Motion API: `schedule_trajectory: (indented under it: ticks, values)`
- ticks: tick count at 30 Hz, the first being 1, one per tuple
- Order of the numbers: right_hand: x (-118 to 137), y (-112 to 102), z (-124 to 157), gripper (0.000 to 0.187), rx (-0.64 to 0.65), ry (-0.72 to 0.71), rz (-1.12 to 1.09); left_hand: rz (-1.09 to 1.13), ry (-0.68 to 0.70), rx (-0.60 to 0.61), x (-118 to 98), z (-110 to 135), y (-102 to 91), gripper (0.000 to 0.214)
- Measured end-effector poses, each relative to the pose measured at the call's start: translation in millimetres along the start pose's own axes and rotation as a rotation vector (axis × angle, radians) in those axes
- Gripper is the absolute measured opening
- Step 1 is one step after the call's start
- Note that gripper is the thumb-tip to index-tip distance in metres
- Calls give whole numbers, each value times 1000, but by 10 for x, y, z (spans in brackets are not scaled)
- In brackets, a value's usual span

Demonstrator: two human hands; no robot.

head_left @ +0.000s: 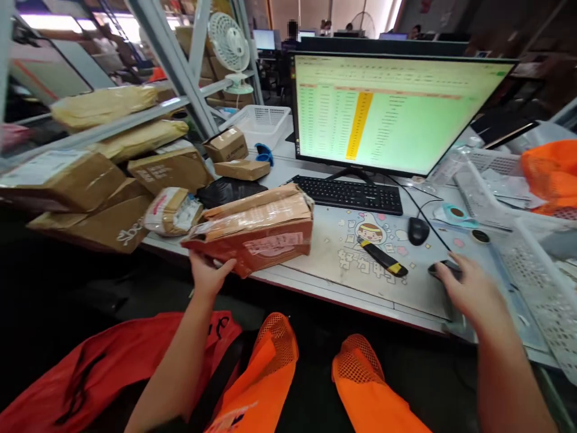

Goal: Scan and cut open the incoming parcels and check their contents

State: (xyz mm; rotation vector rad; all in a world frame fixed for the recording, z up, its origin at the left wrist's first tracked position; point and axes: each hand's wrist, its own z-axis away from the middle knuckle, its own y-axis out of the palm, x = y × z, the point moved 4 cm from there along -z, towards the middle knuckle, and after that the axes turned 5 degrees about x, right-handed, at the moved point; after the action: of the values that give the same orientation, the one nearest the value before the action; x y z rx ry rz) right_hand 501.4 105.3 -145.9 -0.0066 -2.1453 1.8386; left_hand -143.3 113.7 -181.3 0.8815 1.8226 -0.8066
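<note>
My left hand [210,273] grips the near left corner of a battered brown cardboard box [274,243], with thumb and fingers around its edge. The box is taped, carries a printed label, and lies tilted on the table's front edge. Over on the right, my right hand [473,288] is closed on a small dark device [446,269] with a cable running toward it; its kind is partly hidden by the fingers. Between the hands a black and yellow utility knife [383,257] lies on a cartoon-printed desk mat [324,264]. A black computer mouse [418,231] sits just beyond my right hand.
A monitor [396,114] and a black keyboard [351,193] stand behind the mat. Several parcels [166,168] are piled at the left by a metal frame [166,60]. White plastic baskets [532,258] line the right side. A tape roll [456,214] lies near them.
</note>
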Motion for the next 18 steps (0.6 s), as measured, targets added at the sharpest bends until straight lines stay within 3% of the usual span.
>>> schedule_trajectory:
  ticks: [3, 5, 7, 10, 12, 14, 18]
  values:
    - [-726, 202, 278, 90, 168, 320, 42, -108, 70, -1, -164, -122, 93, 96]
    - [-873, 344, 353, 84, 250, 401, -9, -243, 141, 44, -444, -235, 190, 97]
    - [-834, 373, 389, 68, 189, 437, -107, -398, 222, 98, -833, -384, 314, 101]
    - [-612, 257, 531, 55, -2, 464, -527, -555, 301, 212, -1440, -662, 568, 104]
    - [-346, 176, 716, 55, -11, 391, -972, -626, 330, 320, -1736, -843, 800, 103]
    - [19, 97, 938, 53, 59, 284, -1272, -665, 386, 409, -1904, -984, 1084, 101]
    - [925, 2, 1195, 54, 191, 127, -1235, -619, 559, 537, -2007, -1051, 1727, 96]
